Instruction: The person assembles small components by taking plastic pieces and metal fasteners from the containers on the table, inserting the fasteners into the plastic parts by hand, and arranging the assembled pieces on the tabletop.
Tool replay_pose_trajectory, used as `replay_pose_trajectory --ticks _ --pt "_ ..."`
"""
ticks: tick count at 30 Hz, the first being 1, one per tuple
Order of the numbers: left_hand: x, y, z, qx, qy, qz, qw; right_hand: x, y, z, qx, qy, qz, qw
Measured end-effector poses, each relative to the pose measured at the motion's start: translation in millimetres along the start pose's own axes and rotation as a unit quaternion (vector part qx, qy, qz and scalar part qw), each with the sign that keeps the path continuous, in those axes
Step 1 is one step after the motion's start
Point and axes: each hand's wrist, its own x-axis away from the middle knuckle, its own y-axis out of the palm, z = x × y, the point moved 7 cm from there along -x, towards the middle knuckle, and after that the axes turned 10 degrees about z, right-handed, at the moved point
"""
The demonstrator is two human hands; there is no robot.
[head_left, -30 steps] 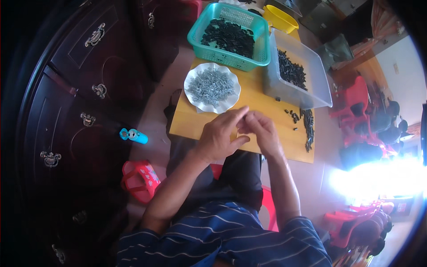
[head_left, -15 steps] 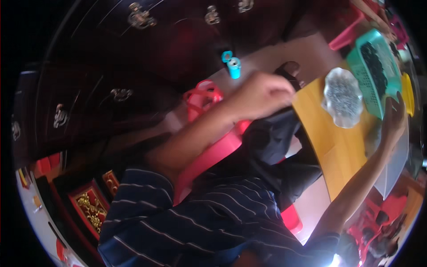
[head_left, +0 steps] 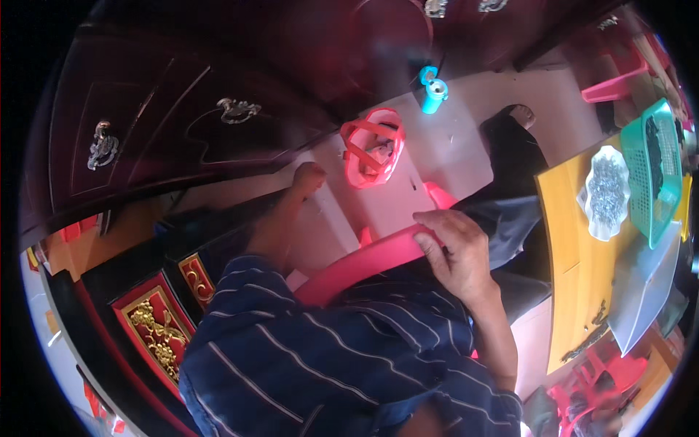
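Note:
My right hand [head_left: 462,255] is closed on the edge of a pink plastic stool [head_left: 364,262], thumb on the near side and fingers over the far side. Low on the left, my left hand [head_left: 310,179] hangs at the end of the lowered arm, near the floor. Its fingers look curled; anything inside them is hidden. Just right of it on the floor stands a red-and-white bag [head_left: 354,171] with red straps and something inside that I cannot make out.
A turquoise bottle [head_left: 434,100] with its lid flipped up stands on the floor. The wooden table [head_left: 571,247] at right bears a white scalloped dish [head_left: 604,234] of small metallic pieces, a green basket [head_left: 642,207] with black pieces, a translucent grey sheet [head_left: 644,291] and scattered dark bits [head_left: 593,331].
My right hand has left the green basket and moved left onto the stool's edge. My left hand has swung left and down from beside the table. The whole view has shifted leftward.

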Motion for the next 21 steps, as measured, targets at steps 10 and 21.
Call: replay_pose_trajectory --ticks 10,21 --pt "-73 36 -69 -0.132 0.177 0.219 0.95 -5 52 24 0.098 0.004 -0.002 0.995" --pt "-148 36 -72 -0.238 0.27 0.19 0.914 -15 49 16 0.03 0.019 -0.019 0.999"
